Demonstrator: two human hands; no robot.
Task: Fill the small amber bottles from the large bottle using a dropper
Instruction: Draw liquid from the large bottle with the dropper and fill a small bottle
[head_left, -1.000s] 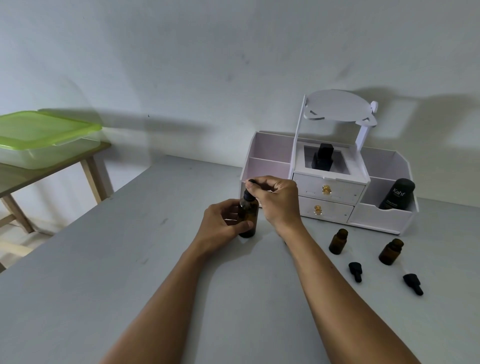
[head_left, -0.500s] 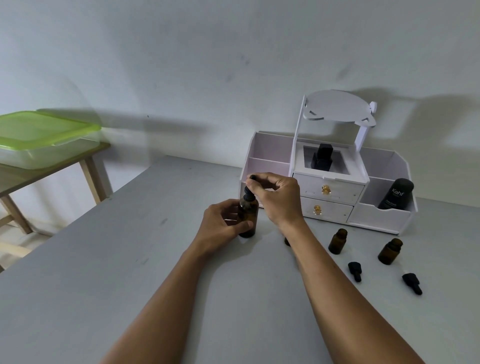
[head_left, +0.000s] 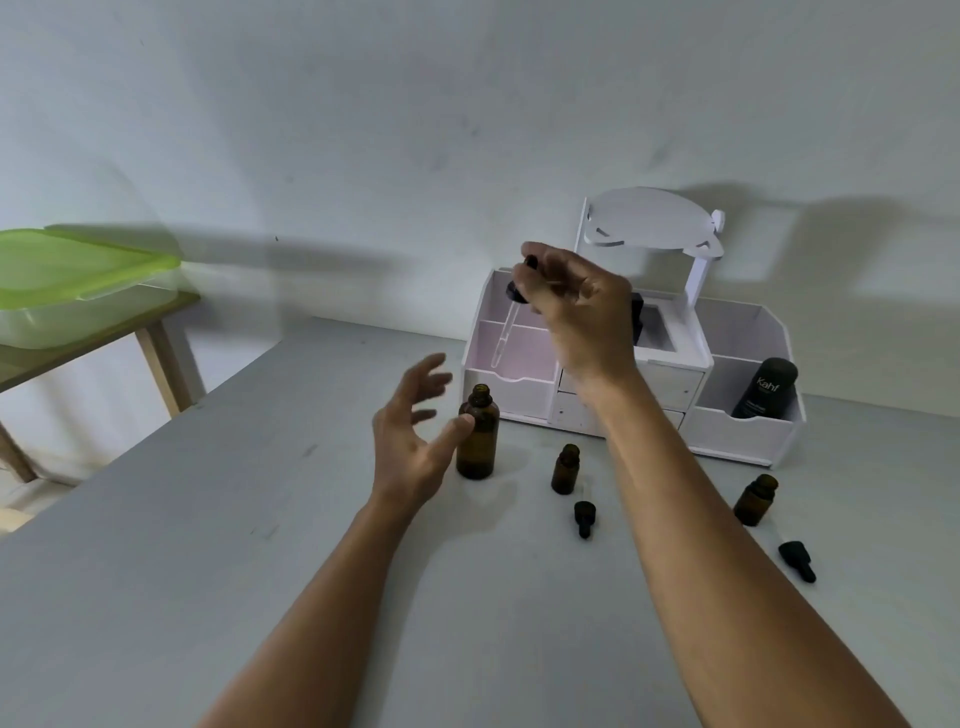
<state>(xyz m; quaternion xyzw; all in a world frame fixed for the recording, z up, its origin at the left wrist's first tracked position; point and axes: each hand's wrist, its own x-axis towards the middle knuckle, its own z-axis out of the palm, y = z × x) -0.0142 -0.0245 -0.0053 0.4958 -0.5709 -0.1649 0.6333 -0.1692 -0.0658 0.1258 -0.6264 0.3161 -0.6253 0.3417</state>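
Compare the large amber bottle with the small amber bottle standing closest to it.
The large bottle is taller and wider than the small bottle. The right hand holds a dropper up above the large bottle, whereas a black dropper cap lies on the table just in front of the small bottle. Both are amber, upright and uncapped.

The large bottle (head_left: 478, 441) stands leftmost, then middle small bottle (head_left: 565, 470), then right small bottle (head_left: 756, 501) (organizer (head_left: 740, 434) behind them).

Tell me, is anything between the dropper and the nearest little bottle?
Nothing visible blocks it. The right hand holds the dropper in the air, the nearest little bottle stands open, and the big bottle stands off to its left.
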